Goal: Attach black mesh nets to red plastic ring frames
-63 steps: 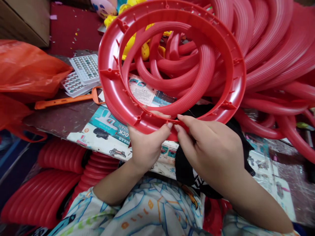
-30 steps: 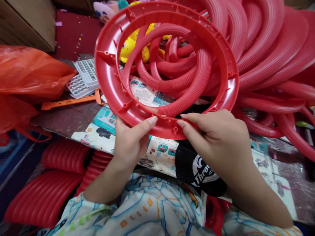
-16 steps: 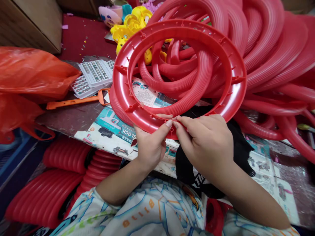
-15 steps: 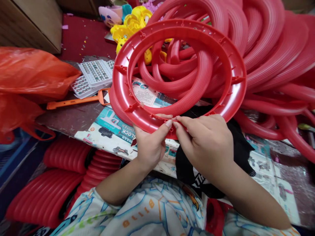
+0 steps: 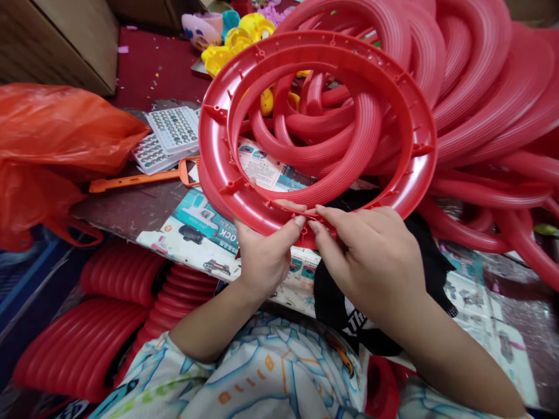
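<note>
A red plastic ring (image 5: 215,145), an open channel with small ribs and posts inside it, is tilted up in front of me. My left hand (image 5: 264,256) grips its near edge, thumb on top and the other fingers partly hidden under and behind the rim. At the same near edge, just right of the left thumb, my right hand (image 5: 378,259) pinches the inner rim between thumb and forefinger. Whether a small separate piece lies between those fingertips I cannot make out. Behind the ring rests a ribbed red ring (image 5: 367,128).
Ribbed red rings (image 5: 463,99) pile up at right. Yellow plastic parts (image 5: 238,41) and trays of small silvery round pieces (image 5: 174,131) are farther back. An orange strap-like piece (image 5: 135,181), orange bag (image 5: 65,128) and carton (image 5: 56,46) stand left; black cloth (image 5: 336,302) lies under my right hand.
My right thumb and forefinger have shifted slightly at the rim, with a bit more gap between their tips. The left hand keeps its grip; the view has drifted a little.
</note>
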The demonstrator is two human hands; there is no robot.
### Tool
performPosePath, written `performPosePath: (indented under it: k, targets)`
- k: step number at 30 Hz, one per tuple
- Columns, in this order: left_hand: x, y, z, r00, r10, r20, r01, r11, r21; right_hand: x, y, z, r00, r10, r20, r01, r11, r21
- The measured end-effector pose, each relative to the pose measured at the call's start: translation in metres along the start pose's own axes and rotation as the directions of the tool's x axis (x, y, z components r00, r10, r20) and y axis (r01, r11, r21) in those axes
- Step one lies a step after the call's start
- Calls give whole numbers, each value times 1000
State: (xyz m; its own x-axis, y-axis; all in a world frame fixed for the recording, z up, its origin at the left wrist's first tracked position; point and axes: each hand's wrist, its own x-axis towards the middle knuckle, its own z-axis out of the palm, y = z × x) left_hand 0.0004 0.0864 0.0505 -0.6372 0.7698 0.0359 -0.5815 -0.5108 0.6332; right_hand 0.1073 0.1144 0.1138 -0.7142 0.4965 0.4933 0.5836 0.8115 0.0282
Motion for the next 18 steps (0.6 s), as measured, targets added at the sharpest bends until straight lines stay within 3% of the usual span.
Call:
performPosePath:
  k: [3,9,18]
  targets:
    - [1,1,-3,1000,16,-1,-16,1000,19,1,3,-7,999,27,48,-31,996,80]
    - [-3,1,-9,994,53,95,-65,988,137,4,10,-19,985,123,123,-146,969,197]
    - [-6,5,-4,994,69,90,-81,987,140,6,6,-27,927,312,210,-350,919,180]
